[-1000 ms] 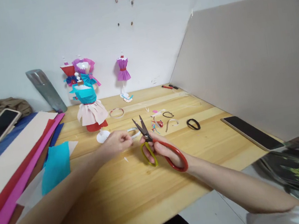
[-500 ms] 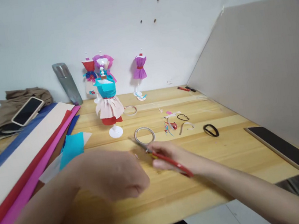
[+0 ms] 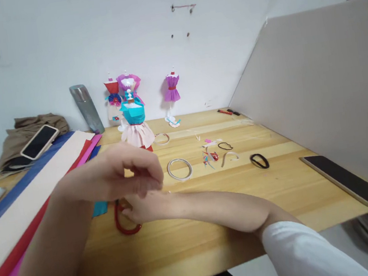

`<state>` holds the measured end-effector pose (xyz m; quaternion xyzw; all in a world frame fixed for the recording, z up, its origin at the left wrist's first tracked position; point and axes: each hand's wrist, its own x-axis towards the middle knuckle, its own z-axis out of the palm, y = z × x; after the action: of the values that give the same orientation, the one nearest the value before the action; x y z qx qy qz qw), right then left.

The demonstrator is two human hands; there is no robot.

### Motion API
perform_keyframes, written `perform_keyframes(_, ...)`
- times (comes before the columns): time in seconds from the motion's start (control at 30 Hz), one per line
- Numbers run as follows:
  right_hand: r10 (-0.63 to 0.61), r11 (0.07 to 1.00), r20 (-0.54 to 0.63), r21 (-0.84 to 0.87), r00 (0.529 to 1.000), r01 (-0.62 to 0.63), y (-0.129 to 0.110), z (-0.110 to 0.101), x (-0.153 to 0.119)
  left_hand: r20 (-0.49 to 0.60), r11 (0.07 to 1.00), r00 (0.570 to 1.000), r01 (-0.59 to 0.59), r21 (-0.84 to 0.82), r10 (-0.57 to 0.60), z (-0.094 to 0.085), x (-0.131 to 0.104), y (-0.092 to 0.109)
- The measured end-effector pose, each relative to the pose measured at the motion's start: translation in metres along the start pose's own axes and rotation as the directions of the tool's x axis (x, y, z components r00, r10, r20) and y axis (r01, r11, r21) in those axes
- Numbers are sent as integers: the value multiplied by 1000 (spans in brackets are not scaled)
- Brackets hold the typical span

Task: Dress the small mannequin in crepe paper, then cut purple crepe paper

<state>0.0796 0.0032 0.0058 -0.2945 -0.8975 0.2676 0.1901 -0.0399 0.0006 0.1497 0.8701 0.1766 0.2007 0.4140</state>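
Scissors (image 3: 127,231) held in right hand (image 3: 148,208), left hand (image 3: 111,167) curled in front, its grasp unclear

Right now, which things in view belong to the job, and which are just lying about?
Likely the job's:
scissors, at the right hand
turquoise-topped dress form
coloured sheets
turquoise piece

Likely lying about:
flask
phone on brown cloth
thick black band

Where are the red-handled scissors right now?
In the head view, the scissors are left of centre, at the right hand, below the left hand and near the turquoise paper; only a red loop shows.
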Motion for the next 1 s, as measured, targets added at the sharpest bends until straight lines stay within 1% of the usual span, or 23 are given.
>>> perform_keyframes(0.07,36,999,-5,-11,999,-36,1,-9,-8,-165,999,986,-3,-55,-6,-4,-7,-6)
perform_keyframes(0.1,65,998,-1,-4,998,-65,4,-14,-15,-245,995,969,-13,-94,-10,-4,-9,-8)
perform_keyframes(0.17,108,994,-7,0,994,-108,13,-24,-32,-390,986,921,-75,-151,10,-3,-13,-9)
perform_keyframes(0.23,164,985,-5,-48,986,-164,23,-30,-49,-474,980,880,-127,-156,39,-1,-13,-9)
perform_keyframes(0.27,188,978,0,-93,982,-188,27,-32,-56,-483,979,874,-134,-154,44,-2,-12,-8)
perform_keyframes(0.33,218,950,6,-231,976,-211,30,-33,-67,-447,983,894,-112,-142,38,-5,-11,-7)
perform_keyframes(0.4,236,894,20,-397,972,-208,28,-34,-72,-405,990,914,-84,-114,31,-10,-12,-6)
perform_keyframes(0.47,253,839,37,-505,967,-201,25,-36,-72,-416,991,908,-96,-88,51,-14,-14,-5)
perform_keyframes(0.5,260,831,32,-516,965,-206,25,-38,-70,-447,990,892,-116,-81,68,-15,-15,-4)
perform_keyframes(0.57,267,859,-35,-445,963,-255,33,-43,-62,-506,986,857,-151,-77,92,-14,-18,-3)
perform_keyframes(0.6,276,884,-94,-366,957,-291,40,-46,-55,-520,984,849,-162,-78,99,-13,-19,-3)
perform_keyframes(0.63,300,903,-158,-272,941,-334,49,-48,-47,-522,983,847,-166,-78,102,-12,-21,-3)
perform_keyframes(0.67,337,916,-194,-160,921,-369,60,-50,-37,-519,983,848,-169,-77,106,-12,-22,-3)
perform_keyframes(0.7,368,923,-210,-36,906,-384,71,-52,-26,-516,982,850,-174,-76,111,-12,-23,-3)
perform_keyframes(0.73,374,924,-206,1,904,-382,82,-52,-14,-511,980,851,-183,-75,120,-13,-24,-3)
perform_keyframes(0.8,372,927,-209,36,905,-373,100,-50,9,-518,976,844,-206,-70,140,-15,-25,-3)
perform_keyframes(0.87,349,937,-207,55,914,-345,111,-45,29,-528,974,836,-217,-63,152,-18,-26,-3)
perform_keyframes(0.93,319,948,-224,57,921,-314,116,-40,41,-531,975,834,-213,-58,150,-19,-27,-2)
perform_keyframes(1.0,294,956,-249,52,923,-290,118,-37,47,-536,977,832,-207,-58,145,-19,-27,-2)
